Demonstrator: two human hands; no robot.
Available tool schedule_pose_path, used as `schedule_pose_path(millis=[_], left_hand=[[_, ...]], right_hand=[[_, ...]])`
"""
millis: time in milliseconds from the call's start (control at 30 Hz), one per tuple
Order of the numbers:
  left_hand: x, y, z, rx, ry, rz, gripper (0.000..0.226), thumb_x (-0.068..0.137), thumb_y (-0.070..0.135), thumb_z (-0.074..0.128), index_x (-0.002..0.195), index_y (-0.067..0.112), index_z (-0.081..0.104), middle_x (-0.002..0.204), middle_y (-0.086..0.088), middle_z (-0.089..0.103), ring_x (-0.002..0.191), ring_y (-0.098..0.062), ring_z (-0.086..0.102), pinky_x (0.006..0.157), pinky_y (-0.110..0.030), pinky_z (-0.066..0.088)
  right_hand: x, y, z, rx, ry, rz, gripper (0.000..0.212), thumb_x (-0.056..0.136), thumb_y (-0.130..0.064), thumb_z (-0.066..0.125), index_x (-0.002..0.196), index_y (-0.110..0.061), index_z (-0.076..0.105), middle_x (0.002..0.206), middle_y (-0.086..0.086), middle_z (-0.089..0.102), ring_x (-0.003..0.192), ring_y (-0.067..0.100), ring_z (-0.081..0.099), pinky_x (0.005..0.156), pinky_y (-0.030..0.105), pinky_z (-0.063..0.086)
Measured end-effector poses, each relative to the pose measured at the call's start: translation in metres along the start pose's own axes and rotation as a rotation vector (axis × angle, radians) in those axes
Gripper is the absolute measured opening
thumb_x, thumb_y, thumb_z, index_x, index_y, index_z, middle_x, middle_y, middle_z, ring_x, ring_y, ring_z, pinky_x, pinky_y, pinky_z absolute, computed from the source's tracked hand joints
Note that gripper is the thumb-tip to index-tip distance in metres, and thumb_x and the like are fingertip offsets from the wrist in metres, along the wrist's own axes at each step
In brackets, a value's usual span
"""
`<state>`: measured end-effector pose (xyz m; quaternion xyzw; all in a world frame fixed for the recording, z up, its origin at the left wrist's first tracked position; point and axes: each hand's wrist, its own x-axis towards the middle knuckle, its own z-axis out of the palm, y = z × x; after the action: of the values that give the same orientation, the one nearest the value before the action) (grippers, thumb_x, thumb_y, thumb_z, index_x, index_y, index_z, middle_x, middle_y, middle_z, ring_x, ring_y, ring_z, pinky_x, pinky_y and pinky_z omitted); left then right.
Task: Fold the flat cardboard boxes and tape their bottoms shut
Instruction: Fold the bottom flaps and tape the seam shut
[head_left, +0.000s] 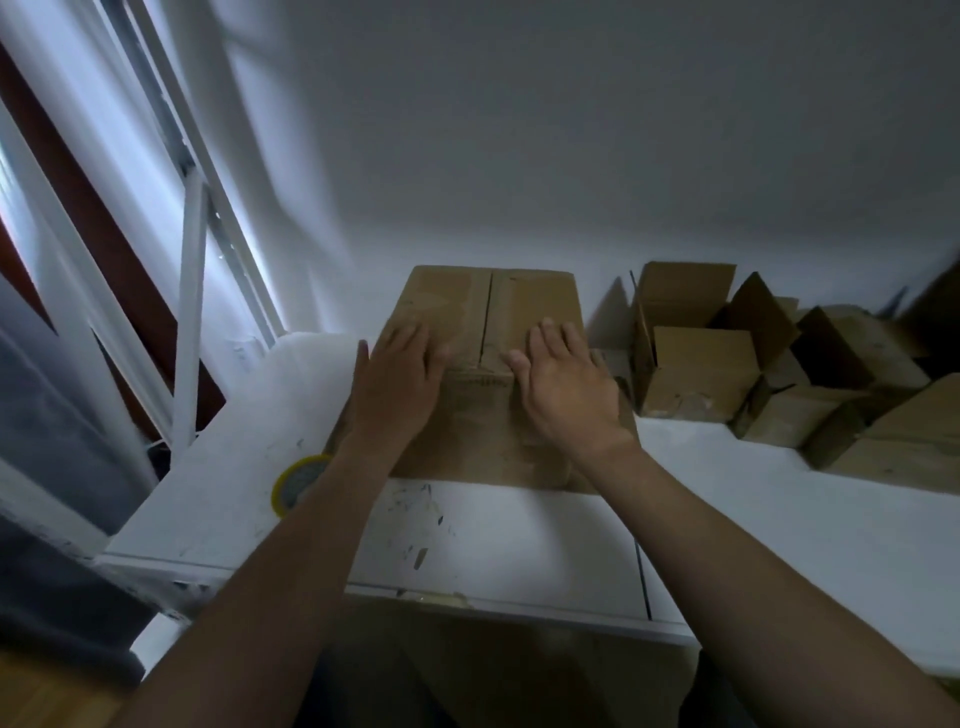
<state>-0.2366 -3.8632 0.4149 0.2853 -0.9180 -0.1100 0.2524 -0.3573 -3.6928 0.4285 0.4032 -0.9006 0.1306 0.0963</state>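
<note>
Box: a brown cardboard box (535, 299) stands on the white worktop (519, 545), near its far edge by the wall, its two upper flaps folded shut and meeting at a centre seam.
Left hand (400, 376): lies flat on the left flap, fingers straight and close together, thumb held out to the side.
Right hand (563, 387): lies flat on the right flap just beside the seam, fingers straight and slightly spread.
Tape roll (293, 486): yellow-rimmed, on the worktop left of the box, partly hidden by the left forearm.
Other boxes (698, 374): an untidy pile of assembled boxes, some open-topped, at the right along the wall.
Window frame (189, 312): white, at the left.
</note>
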Motion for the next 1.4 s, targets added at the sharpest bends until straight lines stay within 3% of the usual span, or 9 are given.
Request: schedule_pose_path(millis=[133, 333, 433, 600, 767, 1033, 1100, 1233, 1400], left_hand=[[-0.005, -0.006, 0.000, -0.455, 0.129, -0.289, 0.052, 0.107, 0.040, 0.040, 0.152, 0.014, 0.041, 0.160, -0.003, 0.038, 0.147, -0.023, 0.034, 0.121, -0.044, 0.029], [-0.010, -0.003, -0.005, -0.649, 0.058, -0.514, 0.060, 0.105, 0.044, 0.041, 0.156, 0.015, 0.029, 0.148, -0.009, 0.051, 0.136, -0.031, 0.047, 0.109, -0.041, 0.037], [0.006, -0.013, -0.017, -0.633, -0.052, -0.518, 0.056, 0.097, 0.047, 0.046, 0.146, 0.019, 0.049, 0.138, -0.007, 0.059, 0.127, -0.032, 0.054, 0.108, -0.046, 0.043], [0.031, -0.007, -0.037, -0.582, -0.161, -0.462, 0.041, 0.099, 0.032, 0.055, 0.139, 0.026, 0.050, 0.139, -0.001, 0.053, 0.132, -0.027, 0.048, 0.101, -0.038, 0.040], [0.027, -0.017, -0.066, -0.729, -0.019, -0.345, 0.062, 0.097, 0.024, 0.064, 0.154, 0.024, 0.038, 0.154, 0.003, 0.045, 0.135, -0.012, 0.046, 0.114, -0.038, 0.038], [-0.011, -0.023, -0.062, -0.880, -0.010, -0.268, 0.094, 0.086, -0.011, 0.067, 0.154, 0.041, 0.027, 0.140, 0.008, 0.048, 0.126, -0.026, 0.056, 0.095, -0.041, 0.056], [-0.015, -0.023, -0.052, -0.834, -0.070, -0.328, 0.099, 0.084, 0.003, 0.075, 0.156, 0.041, 0.020, 0.134, 0.000, 0.047, 0.120, -0.028, 0.056, 0.090, -0.038, 0.055], [-0.026, -0.005, -0.039, -0.722, -0.157, -0.350, 0.090, 0.085, 0.036, 0.078, 0.154, 0.032, 0.020, 0.146, -0.003, 0.037, 0.122, -0.020, 0.047, 0.102, -0.041, 0.047], [-0.030, 0.011, -0.041, -0.768, -0.116, -0.411, 0.074, 0.093, 0.048, 0.064, 0.149, 0.019, 0.026, 0.148, 0.001, 0.043, 0.118, -0.014, 0.047, 0.094, -0.033, 0.042]], right_hand=[[-0.004, 0.007, 0.003, 0.132, 0.073, -0.025, 0.055, 0.109, -0.043, 0.021, 0.148, -0.011, 0.044, 0.160, 0.007, 0.036, 0.152, 0.026, 0.020, 0.123, 0.037, 0.021], [-0.015, 0.004, 0.009, 0.870, 0.274, 0.242, 0.050, 0.109, -0.026, 0.039, 0.157, -0.018, 0.031, 0.159, -0.002, 0.038, 0.147, 0.012, 0.033, 0.122, 0.033, 0.027], [0.003, 0.018, 0.001, 1.033, 0.021, 0.463, 0.064, 0.107, -0.033, 0.044, 0.161, -0.019, 0.014, 0.156, 0.000, 0.040, 0.143, 0.021, 0.039, 0.114, 0.034, 0.032], [0.037, 0.028, -0.027, 1.081, -0.234, 0.501, 0.064, 0.099, -0.029, 0.062, 0.154, -0.018, 0.031, 0.147, 0.001, 0.050, 0.132, 0.025, 0.049, 0.113, 0.048, 0.040], [0.015, 0.036, -0.050, 1.232, -0.225, 0.329, 0.097, 0.098, -0.024, 0.064, 0.158, -0.043, -0.010, 0.156, -0.010, 0.035, 0.140, 0.020, 0.040, 0.117, 0.054, 0.034], [-0.014, 0.047, -0.052, 1.317, 0.020, 0.218, 0.116, 0.085, 0.014, 0.065, 0.156, -0.051, 0.002, 0.146, -0.012, 0.048, 0.125, 0.011, 0.054, 0.094, 0.040, 0.056], [-0.023, 0.048, -0.045, 1.278, 0.013, 0.270, 0.112, 0.082, 0.006, 0.072, 0.153, -0.058, 0.012, 0.139, -0.004, 0.052, 0.124, 0.018, 0.056, 0.095, 0.048, 0.055], [-0.034, 0.046, -0.038, 1.108, -0.058, 0.320, 0.097, 0.062, -0.058, 0.082, 0.145, -0.058, 0.031, 0.142, -0.003, 0.043, 0.126, 0.020, 0.051, 0.104, 0.053, 0.049], [-0.039, 0.047, -0.040, 1.133, -0.036, 0.382, 0.087, 0.077, -0.058, 0.078, 0.148, -0.031, 0.036, 0.139, -0.008, 0.053, 0.126, 0.017, 0.054, 0.104, 0.046, 0.049]])
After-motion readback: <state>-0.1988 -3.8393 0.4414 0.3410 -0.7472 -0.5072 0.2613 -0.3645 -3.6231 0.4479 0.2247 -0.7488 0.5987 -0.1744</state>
